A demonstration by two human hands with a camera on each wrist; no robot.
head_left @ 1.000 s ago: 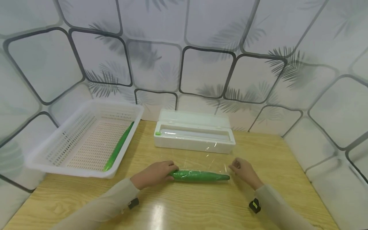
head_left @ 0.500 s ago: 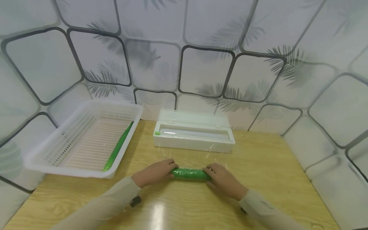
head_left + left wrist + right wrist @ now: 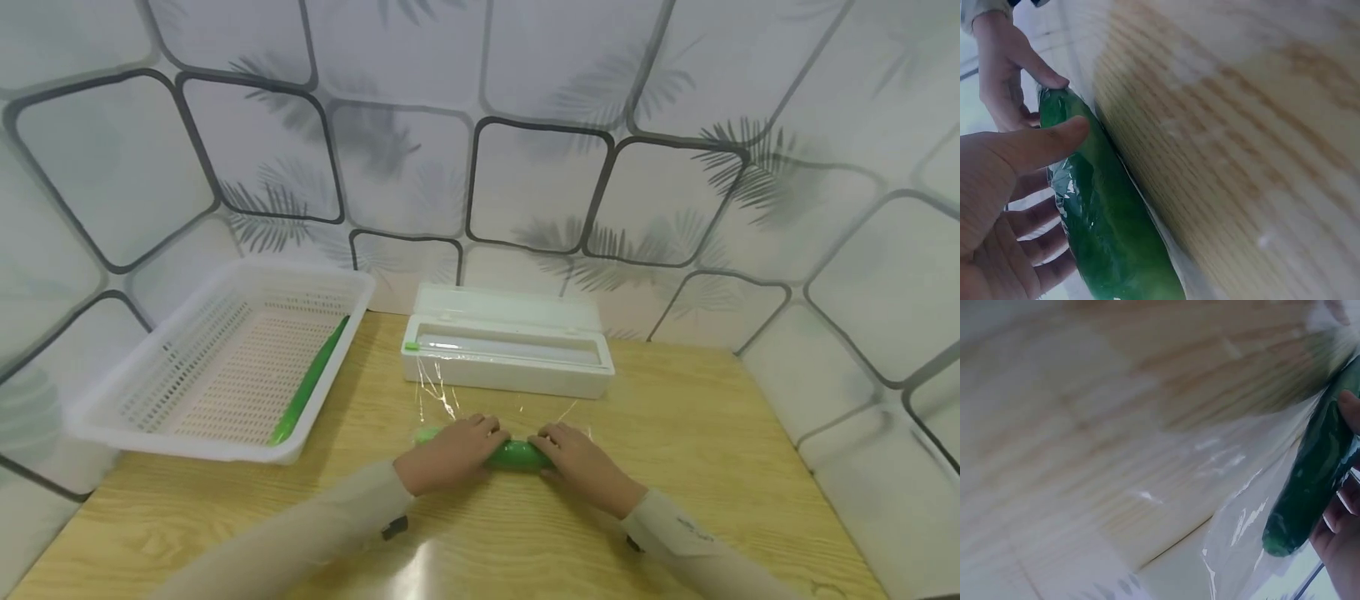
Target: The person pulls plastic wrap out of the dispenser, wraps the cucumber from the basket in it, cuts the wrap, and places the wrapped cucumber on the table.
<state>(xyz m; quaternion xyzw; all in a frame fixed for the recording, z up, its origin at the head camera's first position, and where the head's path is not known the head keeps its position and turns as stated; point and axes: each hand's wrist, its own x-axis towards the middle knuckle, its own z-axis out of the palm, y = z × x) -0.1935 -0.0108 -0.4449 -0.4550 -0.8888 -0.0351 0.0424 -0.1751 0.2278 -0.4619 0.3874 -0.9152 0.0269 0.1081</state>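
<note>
A green cucumber (image 3: 517, 454) lies crosswise on the table near the front, wrapped in clear film. My left hand (image 3: 453, 454) grips it left of its middle, its left end showing beyond the hand. My right hand (image 3: 588, 469) holds the right part, covering that end. In the left wrist view the thumb of my left hand (image 3: 1010, 187) lies on the filmed cucumber (image 3: 1110, 225), fingers round the far side. The right wrist view shows glossy film (image 3: 1241, 512) spreading from the cucumber (image 3: 1310, 481), partly under my right hand (image 3: 1341, 544).
Behind the cucumber stands a white film box (image 3: 510, 379), lid up, a green slider at its left end; creased film stretches from it towards the hands. At the left, a white perforated basket (image 3: 202, 450) holds another long green vegetable (image 3: 307, 387). A patterned wall (image 3: 405, 167) rises behind.
My right hand has come in from beyond the right end and taken hold of the cucumber. My left hand has slid right along it, uncovering its left end. The film by the box is more creased.
</note>
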